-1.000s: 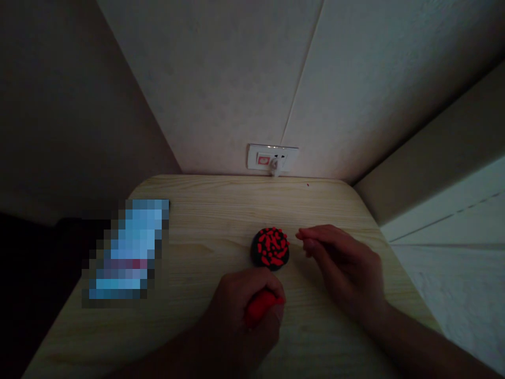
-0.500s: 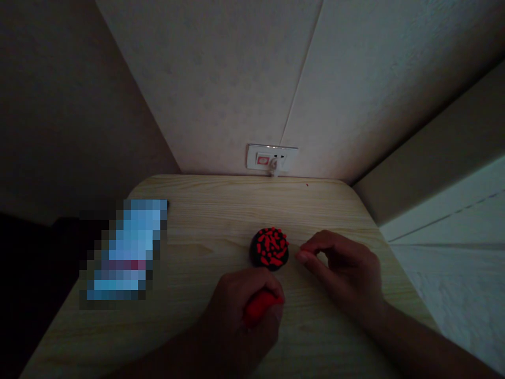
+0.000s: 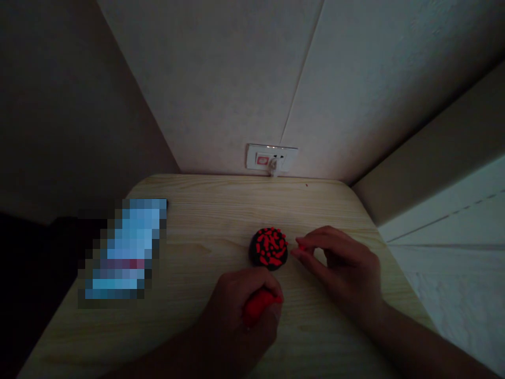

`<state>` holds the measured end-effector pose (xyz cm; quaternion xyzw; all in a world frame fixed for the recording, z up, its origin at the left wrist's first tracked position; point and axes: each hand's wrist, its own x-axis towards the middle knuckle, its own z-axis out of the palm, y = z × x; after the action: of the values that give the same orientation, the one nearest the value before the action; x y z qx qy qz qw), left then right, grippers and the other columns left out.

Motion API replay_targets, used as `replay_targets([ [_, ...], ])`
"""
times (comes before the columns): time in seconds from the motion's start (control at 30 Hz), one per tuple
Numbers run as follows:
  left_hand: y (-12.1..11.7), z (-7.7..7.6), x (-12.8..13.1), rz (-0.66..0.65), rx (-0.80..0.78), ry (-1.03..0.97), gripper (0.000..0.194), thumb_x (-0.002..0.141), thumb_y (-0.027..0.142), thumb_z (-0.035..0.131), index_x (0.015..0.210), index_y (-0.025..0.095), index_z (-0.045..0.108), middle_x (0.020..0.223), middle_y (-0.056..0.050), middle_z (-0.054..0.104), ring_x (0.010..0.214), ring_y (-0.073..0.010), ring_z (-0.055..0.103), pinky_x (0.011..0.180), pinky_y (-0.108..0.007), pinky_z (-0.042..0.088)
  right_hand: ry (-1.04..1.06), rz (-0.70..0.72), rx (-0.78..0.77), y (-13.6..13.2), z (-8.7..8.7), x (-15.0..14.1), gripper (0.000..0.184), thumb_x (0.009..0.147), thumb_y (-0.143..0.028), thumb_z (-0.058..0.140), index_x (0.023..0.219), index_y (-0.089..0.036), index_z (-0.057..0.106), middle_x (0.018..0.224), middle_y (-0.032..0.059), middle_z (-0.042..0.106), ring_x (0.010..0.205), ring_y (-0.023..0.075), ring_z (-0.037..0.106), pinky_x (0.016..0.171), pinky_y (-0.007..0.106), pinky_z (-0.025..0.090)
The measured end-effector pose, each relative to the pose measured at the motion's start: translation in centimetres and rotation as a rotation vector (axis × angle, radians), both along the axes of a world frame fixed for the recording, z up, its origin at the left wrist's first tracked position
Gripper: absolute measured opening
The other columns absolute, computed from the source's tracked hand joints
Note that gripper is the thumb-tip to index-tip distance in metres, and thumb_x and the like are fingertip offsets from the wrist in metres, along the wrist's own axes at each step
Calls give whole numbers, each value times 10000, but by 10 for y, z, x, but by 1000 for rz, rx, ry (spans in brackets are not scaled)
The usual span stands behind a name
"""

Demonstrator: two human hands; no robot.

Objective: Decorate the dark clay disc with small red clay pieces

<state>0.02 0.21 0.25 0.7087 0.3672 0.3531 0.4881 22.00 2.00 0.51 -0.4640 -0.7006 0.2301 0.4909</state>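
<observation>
A round black lump, dotted on top with several small red bits, sits on the table in front of me. It looks like modelling clay. My left hand is closed around a larger lump of red clay, just on the near side of the black lump. To the right of it, my right hand pinches a tiny piece of red clay between thumb and forefinger. Those fingertips are close to the black lump's right side, with a small gap between.
A lit, pixelated device like a phone lies at the left of the wooden table. Behind the table, a wall socket with a clear plug faces me. A dark speck lies near the back edge.
My right fingertips have shifted slightly left towards the black lump and parted a little, so the small red piece shows between them. My left hand has barely moved.
</observation>
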Motion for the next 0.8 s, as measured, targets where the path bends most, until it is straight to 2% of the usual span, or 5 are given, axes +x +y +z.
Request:
replay_targets([
  [0.17,-1,-1,-2,-6,-22,20,93,870,185,567,817,188,643,685,24,612,603,-116,553,582,-205,420,-39,8,-27,-3,5,2,86,861,-189,832,824,-225,763,726,-18,741,634,116,659,579,222,499],
  [0.3,0,0,-2,-14,-25,28,86,866,166,568,826,190,640,691,25,612,603,-117,552,573,-204,417,-77,9,-73,-4,9,1,240,976,-227,685,745,-201,744,619,-24,678,540,103,621,515,219,465],
  [0.43,0,1,-2,-15,-26,4,81,866,174,569,827,189,638,688,26,609,600,-114,550,580,-204,421,-71,8,-57,-4,9,-1,127,968,-197,701,933,-251,810,727,-26,754,618,108,691,578,203,519],
  [0.57,-1,1,-1,-10,-22,9,81,854,161,577,821,189,645,683,30,612,596,-109,553,584,-199,421,-102,-12,3,-4,8,-2,333,952,-119,700,1204,-322,779,912,-16,814,702,116,726,648,215,560],
  [0.8,-1,-3,1,14,-6,6,99,854,179,559,812,193,647,671,24,616,579,-117,555,567,-209,415,-1,-3,0,-3,0,-2,365,884,-81,777,1176,-298,757,942,3,775,805,142,717,735,255,586],
])
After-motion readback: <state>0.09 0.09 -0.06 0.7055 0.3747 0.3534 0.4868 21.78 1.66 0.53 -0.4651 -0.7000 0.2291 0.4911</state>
